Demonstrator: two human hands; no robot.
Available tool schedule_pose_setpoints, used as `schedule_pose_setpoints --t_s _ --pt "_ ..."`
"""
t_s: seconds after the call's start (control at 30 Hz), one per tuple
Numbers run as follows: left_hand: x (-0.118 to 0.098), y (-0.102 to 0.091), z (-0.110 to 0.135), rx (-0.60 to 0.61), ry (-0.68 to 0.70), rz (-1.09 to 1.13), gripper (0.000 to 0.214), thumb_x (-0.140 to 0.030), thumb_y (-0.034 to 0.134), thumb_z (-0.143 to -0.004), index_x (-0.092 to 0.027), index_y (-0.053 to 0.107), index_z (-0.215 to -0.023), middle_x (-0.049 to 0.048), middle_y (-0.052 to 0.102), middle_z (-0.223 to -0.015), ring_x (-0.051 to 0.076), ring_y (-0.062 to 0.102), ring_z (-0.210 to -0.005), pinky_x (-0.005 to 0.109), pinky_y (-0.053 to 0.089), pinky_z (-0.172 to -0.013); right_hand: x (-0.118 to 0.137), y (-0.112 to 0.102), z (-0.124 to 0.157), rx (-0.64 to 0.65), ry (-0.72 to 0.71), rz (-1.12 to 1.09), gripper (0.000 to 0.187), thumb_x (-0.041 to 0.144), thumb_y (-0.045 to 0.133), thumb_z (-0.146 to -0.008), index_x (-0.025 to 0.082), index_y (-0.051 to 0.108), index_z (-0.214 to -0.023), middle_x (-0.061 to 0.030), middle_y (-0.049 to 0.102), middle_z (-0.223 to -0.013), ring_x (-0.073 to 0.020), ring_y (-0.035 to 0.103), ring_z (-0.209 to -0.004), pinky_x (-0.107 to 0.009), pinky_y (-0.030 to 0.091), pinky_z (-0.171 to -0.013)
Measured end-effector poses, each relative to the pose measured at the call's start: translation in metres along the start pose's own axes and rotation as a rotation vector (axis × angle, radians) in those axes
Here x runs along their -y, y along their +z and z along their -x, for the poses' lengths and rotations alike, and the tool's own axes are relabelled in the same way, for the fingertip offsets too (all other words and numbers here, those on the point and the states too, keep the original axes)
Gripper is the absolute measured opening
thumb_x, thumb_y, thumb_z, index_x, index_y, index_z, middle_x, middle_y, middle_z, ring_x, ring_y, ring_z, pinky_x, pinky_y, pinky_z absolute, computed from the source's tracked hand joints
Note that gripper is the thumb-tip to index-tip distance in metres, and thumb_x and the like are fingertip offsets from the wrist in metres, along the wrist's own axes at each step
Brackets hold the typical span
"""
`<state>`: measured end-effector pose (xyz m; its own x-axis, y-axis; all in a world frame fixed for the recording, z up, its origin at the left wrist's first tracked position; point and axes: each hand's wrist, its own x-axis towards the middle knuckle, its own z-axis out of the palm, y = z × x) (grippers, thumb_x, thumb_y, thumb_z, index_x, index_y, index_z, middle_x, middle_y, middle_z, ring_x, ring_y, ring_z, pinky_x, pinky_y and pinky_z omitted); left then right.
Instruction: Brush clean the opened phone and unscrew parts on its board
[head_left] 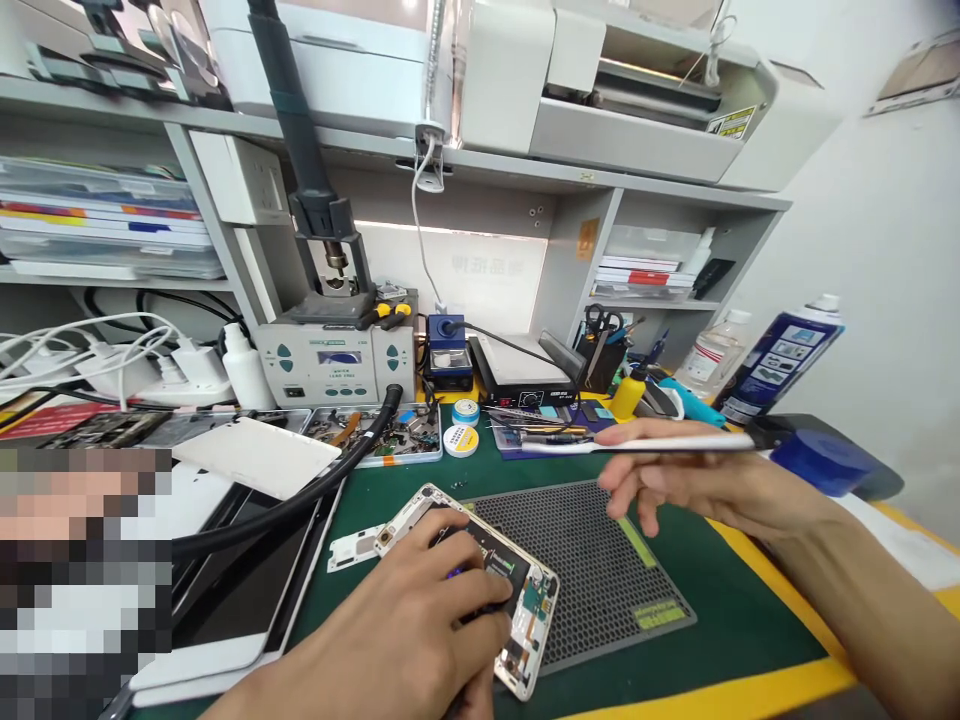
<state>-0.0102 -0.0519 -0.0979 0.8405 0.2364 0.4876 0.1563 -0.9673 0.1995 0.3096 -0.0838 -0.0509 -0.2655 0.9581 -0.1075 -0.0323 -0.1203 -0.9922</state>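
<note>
My left hand is closed over an opened phone, with curled fingers lying across its dark middle and the thumb at the lower edge. The phone has a white-gold frame and bare inner parts, including a small green board near its right end. It lies tilted, partly over a grey honeycomb mat. Raised over the mat's right side, my right hand holds a slim white toothbrush-shaped tool level, its narrow end pointing left. A pale slotted plate lies by the phone's left corner.
A thick black hose runs from the grey hot-air station across the left side. A parts tray, two small round tins and a hot plate stand behind. Bottles and a spray can are on the right.
</note>
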Motion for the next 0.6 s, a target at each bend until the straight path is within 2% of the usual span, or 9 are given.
schedule_pose_setpoints --t_s 0.07,0.1,0.2,0.27,0.33,0.4,0.47,0.53,0.6 --pt "0.0 0.0 0.0 0.0 -0.001 -0.001 0.027 0.0 0.06 -0.083 -0.022 0.072 -0.092 -0.0024 0.074 -0.092 0.017 0.062 -0.087 0.04 0.045 -0.1 0.002 0.002 0.007 0.034 0.005 -0.004 0.045 0.016 0.075 -0.085 0.026 0.068 -0.128 -0.0121 0.072 -0.13 -0.0368 0.072 -0.11 -0.044 0.063 -0.075" --pt "0.0 0.0 0.0 0.001 0.001 0.003 0.027 0.0 0.06 -0.084 -0.022 0.072 -0.092 -0.0025 0.075 -0.092 0.017 0.062 -0.087 0.04 0.045 -0.1 0.001 0.003 0.009 0.041 0.006 -0.014 0.044 0.017 0.075 -0.084 0.028 0.069 -0.127 -0.0104 0.071 -0.134 -0.0372 0.072 -0.112 -0.046 0.062 -0.076" --pt "0.001 0.0 0.0 -0.008 0.009 0.02 0.026 -0.001 0.059 -0.085 -0.023 0.072 -0.092 -0.0029 0.075 -0.094 0.017 0.062 -0.086 0.039 0.044 -0.1 -0.004 0.002 0.009 0.024 0.007 -0.047 0.027 0.027 0.07 -0.082 0.027 0.077 -0.108 -0.0078 0.077 -0.123 -0.0346 0.076 -0.102 -0.045 0.063 -0.072" --pt "0.002 0.001 0.0 -0.009 0.015 0.027 0.025 -0.003 0.06 -0.086 -0.023 0.072 -0.093 -0.0031 0.075 -0.094 0.017 0.062 -0.086 0.04 0.044 -0.102 -0.008 -0.001 0.006 -0.016 0.002 -0.045 0.019 0.033 0.067 -0.083 0.024 0.079 -0.094 -0.0075 0.081 -0.106 -0.0292 0.079 -0.083 -0.039 0.064 -0.061" --pt "0.002 0.001 0.0 -0.002 0.009 0.022 0.022 -0.005 0.06 -0.087 -0.023 0.072 -0.093 -0.0028 0.075 -0.094 0.017 0.063 -0.087 0.04 0.044 -0.102 -0.01 -0.003 0.006 -0.048 0.019 -0.01 0.016 0.032 0.068 -0.086 0.021 0.079 -0.09 -0.0078 0.08 -0.095 -0.0202 0.074 -0.058 -0.027 0.057 -0.043" --pt "0.003 0.002 0.0 0.0 -0.005 0.019 0.021 -0.005 0.062 -0.085 -0.022 0.071 -0.092 -0.0025 0.075 -0.095 0.017 0.063 -0.089 0.04 0.044 -0.103 -0.012 -0.004 0.011 -0.046 0.065 0.038 0.017 0.027 0.074 -0.086 0.02 0.078 -0.101 -0.009 0.079 -0.093 -0.0103 0.062 -0.041 -0.017 0.043 -0.03" --pt "0.003 0.002 0.001 -0.014 -0.01 0.03 0.019 -0.006 0.063 -0.084 -0.022 0.072 -0.091 -0.0021 0.075 -0.096 0.018 0.063 -0.09 0.04 0.044 -0.103 -0.016 -0.002 0.024 -0.043 0.133 0.11 0.033 0.026 0.077 -0.086 0.025 0.073 -0.119 -0.0097 0.079 -0.096 -0.004 0.053 -0.036 -0.012 0.034 -0.029" --pt "0.003 0.003 0.002 -0.024 -0.013 0.037 0.013 -0.012 0.066 -0.086 -0.022 0.072 -0.091 -0.0015 0.074 -0.096 0.019 0.063 -0.091 0.04 0.046 -0.101 -0.028 0.003 0.045 -0.118 0.219 0.276 0.042 0.033 0.076 -0.088 0.036 0.067 -0.13 -0.0081 0.077 -0.1 -0.0047 0.052 -0.039 -0.014 0.036 -0.032" --pt "0.003 0.003 0.003 -0.02 -0.018 0.021 0.006 -0.018 0.068 -0.087 -0.021 0.072 -0.092 0.0 0.074 -0.098 0.02 0.064 -0.095 0.041 0.047 -0.101 -0.049 0.011 0.07 -0.287 0.256 0.504 0.04 0.048 0.07 -0.088 0.042 0.068 -0.128 -0.0109 0.077 -0.093 -0.0192 0.064 -0.051 -0.03 0.054 -0.041"
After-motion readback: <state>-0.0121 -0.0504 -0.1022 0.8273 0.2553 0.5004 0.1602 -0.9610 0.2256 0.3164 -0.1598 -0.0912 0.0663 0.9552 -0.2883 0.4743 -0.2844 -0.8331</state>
